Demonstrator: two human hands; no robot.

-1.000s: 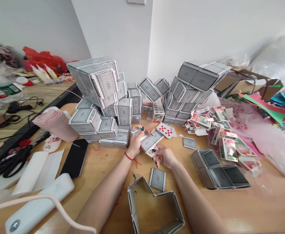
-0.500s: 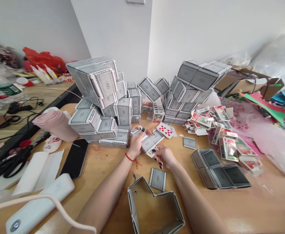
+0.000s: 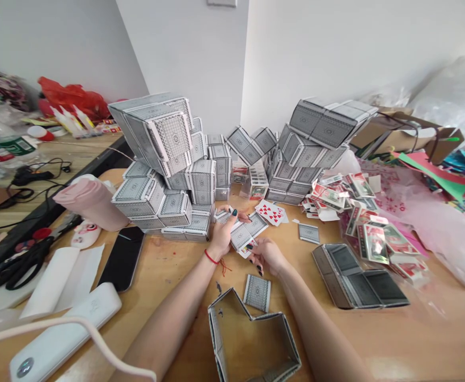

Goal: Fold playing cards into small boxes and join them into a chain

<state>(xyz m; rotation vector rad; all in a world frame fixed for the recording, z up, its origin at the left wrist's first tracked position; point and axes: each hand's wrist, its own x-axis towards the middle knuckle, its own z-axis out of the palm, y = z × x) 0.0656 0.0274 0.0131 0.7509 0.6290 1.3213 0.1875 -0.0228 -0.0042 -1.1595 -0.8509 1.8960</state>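
Note:
My left hand (image 3: 223,232) is closed on a piece of joined playing cards (image 3: 249,229) with grey patterned backs, its thumb lying over the top. At the near end of that piece, my right hand (image 3: 268,253) pinches a playing card (image 3: 245,252) that shows a coloured face. Just beyond lie several loose heart cards (image 3: 271,212), face up and fanned. A folded card square (image 3: 257,293) rests on the table below my right hand. Nearer to me stands a hollow L-shaped frame of cards (image 3: 255,317). Part of the held piece is hidden by my fingers.
Stacks of card-built boxes rise at the left (image 3: 168,143) and right (image 3: 312,143). An open L-shaped card box (image 3: 359,281) sits to the right, near empty card packets (image 3: 371,241). A phone (image 3: 121,259), power bank (image 3: 65,334) and scissors (image 3: 27,262) lie left.
The fingers of my right hand have shifted slightly at the near end of the joined cards, covering more of the card face. My left hand keeps its hold.

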